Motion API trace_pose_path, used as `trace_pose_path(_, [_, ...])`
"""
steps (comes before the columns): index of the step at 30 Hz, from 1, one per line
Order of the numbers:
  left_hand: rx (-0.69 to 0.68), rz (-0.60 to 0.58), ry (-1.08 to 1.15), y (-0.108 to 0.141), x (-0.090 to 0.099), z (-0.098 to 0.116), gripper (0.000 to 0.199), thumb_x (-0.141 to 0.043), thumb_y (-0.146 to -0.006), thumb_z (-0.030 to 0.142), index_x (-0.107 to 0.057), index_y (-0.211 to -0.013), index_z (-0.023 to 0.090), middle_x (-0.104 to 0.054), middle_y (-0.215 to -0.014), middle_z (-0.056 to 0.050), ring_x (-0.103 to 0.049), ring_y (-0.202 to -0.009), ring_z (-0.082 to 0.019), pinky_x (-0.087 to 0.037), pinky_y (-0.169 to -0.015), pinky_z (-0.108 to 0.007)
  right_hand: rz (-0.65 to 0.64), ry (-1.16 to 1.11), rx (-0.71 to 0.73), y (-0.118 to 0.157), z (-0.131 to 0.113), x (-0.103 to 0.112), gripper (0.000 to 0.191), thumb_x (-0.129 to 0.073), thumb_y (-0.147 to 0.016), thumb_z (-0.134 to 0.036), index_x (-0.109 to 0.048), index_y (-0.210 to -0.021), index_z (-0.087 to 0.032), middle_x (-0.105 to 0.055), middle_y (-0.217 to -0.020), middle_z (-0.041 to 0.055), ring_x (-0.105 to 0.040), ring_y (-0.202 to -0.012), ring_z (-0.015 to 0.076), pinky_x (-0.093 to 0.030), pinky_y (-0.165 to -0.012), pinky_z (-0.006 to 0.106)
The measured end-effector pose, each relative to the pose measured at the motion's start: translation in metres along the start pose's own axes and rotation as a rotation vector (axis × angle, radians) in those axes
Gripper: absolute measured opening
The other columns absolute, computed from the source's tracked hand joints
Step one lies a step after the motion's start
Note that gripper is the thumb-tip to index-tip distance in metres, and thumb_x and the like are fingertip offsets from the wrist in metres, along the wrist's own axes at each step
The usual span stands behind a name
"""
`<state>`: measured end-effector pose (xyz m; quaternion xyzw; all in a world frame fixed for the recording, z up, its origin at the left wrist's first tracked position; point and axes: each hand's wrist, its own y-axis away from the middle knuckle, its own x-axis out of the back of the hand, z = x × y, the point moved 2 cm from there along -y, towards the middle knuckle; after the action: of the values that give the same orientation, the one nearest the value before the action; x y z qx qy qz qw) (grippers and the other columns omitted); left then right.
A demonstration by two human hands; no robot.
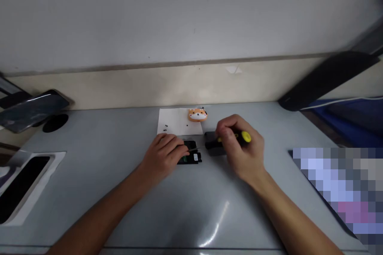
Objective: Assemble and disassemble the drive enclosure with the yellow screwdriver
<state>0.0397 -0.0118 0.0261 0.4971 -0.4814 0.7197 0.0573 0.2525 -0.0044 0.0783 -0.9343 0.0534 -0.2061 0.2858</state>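
Note:
My right hand (242,149) is closed around a screwdriver (246,137) with a black and yellow handle. Its thin shaft points left, and the tip reaches over a small black electronic part (191,158) with a green circuit board and a white label. My left hand (164,154) holds this part down on the desk from its left side, fingers bent and covering much of it. Whether the tip sits in a screw is too small to tell. Partly behind my right hand lies a dark grey block (214,151).
Behind my hands, a white paper sheet (176,116) carries several tiny dark screws (165,128) and an orange dog-face case (197,115). A phone (25,187) lies at left, near a propped dark device (34,109). A black object (326,81) leans at right, beyond a blurred-out flat item (335,191).

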Motion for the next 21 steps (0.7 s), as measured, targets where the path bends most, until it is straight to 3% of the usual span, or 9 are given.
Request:
trace_pose_path(5, [0.107, -0.012, 0.127, 0.001, -0.007, 0.002, 0.011, -0.065, -0.1, 0.027, -0.07, -0.094, 0.021, -0.075, -0.089, 0.001, -0.064, -0.088, -0.018, -0.047, -0.084, -0.035, -0.009, 0.021, 0.039, 0.002, -0.006, -0.005, 0.012, -0.07, -0.091, -0.033, -0.064, -0.099, -0.026, -0.067, -0.087, 0.0006, -0.059, -0.07, 0.0148, -0.046, -0.057, 0.027])
trace_pose_path(9, [0.151, -0.056, 0.247, 0.001, -0.009, 0.0, 0.013, -0.062, -0.102, 0.029, -0.07, -0.095, 0.022, -0.075, -0.092, 0.001, -0.064, -0.093, -0.018, -0.048, -0.087, -0.035, -0.004, 0.094, 0.073, 0.006, -0.006, -0.004, 0.011, -0.067, -0.093, -0.032, -0.065, -0.102, -0.026, -0.068, -0.088, 0.001, -0.058, -0.066, 0.0138, -0.043, -0.052, 0.026])
trace_pose_path(11, [0.178, -0.091, 0.303, 0.002, -0.01, -0.002, 0.014, -0.063, -0.101, 0.035, -0.07, -0.106, 0.023, -0.076, -0.103, 0.0, -0.065, -0.102, -0.019, -0.049, -0.094, -0.037, 0.033, 0.119, 0.096, 0.006, -0.006, -0.002, 0.01, -0.068, -0.092, -0.032, -0.066, -0.101, -0.026, -0.068, -0.086, 0.0012, -0.056, -0.063, 0.0135, -0.041, -0.049, 0.026])
trace_pose_path(16, [0.194, -0.268, 0.353, 0.007, -0.016, -0.009, 0.072, -0.069, -0.089, 0.061, -0.05, -0.147, 0.025, -0.062, -0.144, -0.01, -0.055, -0.135, -0.029, -0.043, -0.114, -0.047, 0.076, 0.151, 0.101, 0.004, -0.001, -0.003, 0.009, -0.067, -0.092, -0.033, -0.066, -0.097, -0.025, -0.069, -0.084, 0.0018, -0.057, -0.061, 0.0133, -0.043, -0.05, 0.027])
trace_pose_path(21, [0.196, -0.328, 0.361, 0.011, -0.021, -0.012, 0.072, -0.075, -0.09, 0.051, -0.046, -0.151, 0.027, -0.061, -0.146, -0.009, -0.056, -0.134, -0.028, -0.045, -0.114, -0.048, 0.042, 0.192, 0.08, 0.003, 0.007, -0.01, 0.011, -0.068, -0.092, -0.035, -0.067, -0.095, -0.025, -0.066, -0.074, -0.0007, -0.055, -0.056, 0.0123, -0.042, -0.049, 0.026])
